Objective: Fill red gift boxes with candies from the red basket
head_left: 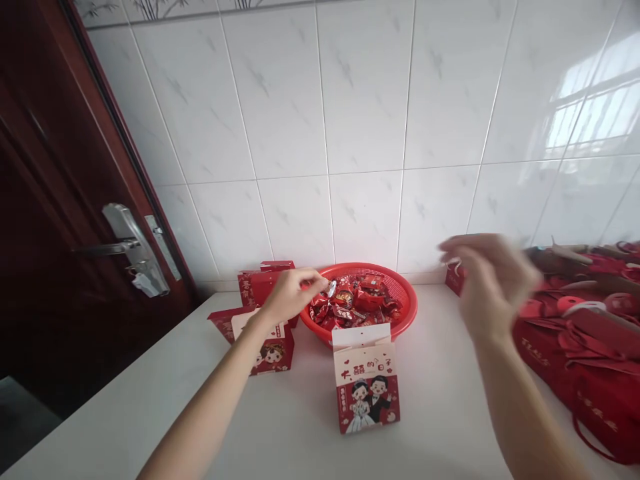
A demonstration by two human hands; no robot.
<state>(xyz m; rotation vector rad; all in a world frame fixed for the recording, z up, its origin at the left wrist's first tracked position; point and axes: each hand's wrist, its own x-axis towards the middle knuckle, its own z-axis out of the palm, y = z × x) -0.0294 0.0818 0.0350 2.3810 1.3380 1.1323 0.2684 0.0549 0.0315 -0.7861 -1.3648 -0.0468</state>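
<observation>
My left hand [293,293] reaches over the left rim of a red plastic basket [411,310], thumb and forefinger pinched together. At its fingertips is a small wrapped candy [332,288] with a silvery-white end. Many red-wrapped candies [357,300] fill the basket. My right hand [493,287] is raised to the right of the basket, smeared by motion, its fingers pointing left; whether it holds anything cannot be made out. In front of the basket stands a red and cream gift box [369,393] with a cartoon bride and groom, its top flap up.
More red gift boxes [275,357] stand left of the basket, partly behind my left arm. Red cloth bags [575,360] with cords are heaped on the right of the white tabletop [300,427]. A tiled wall [365,213] rises behind; a dark door [55,233] is at left.
</observation>
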